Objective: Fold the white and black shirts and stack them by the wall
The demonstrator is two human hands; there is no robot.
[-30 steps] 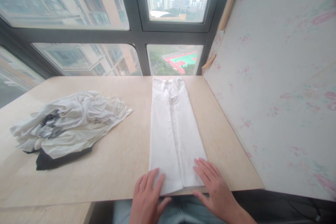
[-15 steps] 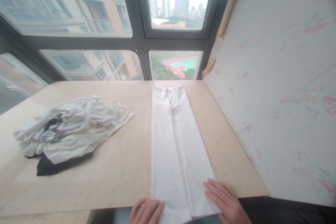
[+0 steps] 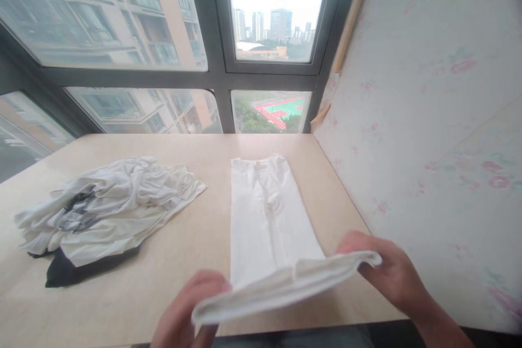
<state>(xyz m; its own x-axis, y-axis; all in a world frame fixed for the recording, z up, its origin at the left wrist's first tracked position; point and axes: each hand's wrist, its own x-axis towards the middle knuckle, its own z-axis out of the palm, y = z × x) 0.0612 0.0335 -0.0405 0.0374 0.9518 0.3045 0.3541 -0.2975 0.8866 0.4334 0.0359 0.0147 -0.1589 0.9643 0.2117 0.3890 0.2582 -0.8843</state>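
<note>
While each hand, left [image 3: 190, 310] and right [image 3: 387, 266], grips a corner of the raised hem, the white trousers [image 3: 261, 228] lie lengthwise on the desk [image 3: 196, 261]; uneven lifting could skew the legs and crease them.

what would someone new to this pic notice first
Probably the white garment in the middle, its near end raised off the table between the left hand and the right hand. Next, the rumpled pile of pale and dark cloth on the table's left side, then the bright green and red court outside, seen through the lower window pane beyond the garment.
</note>
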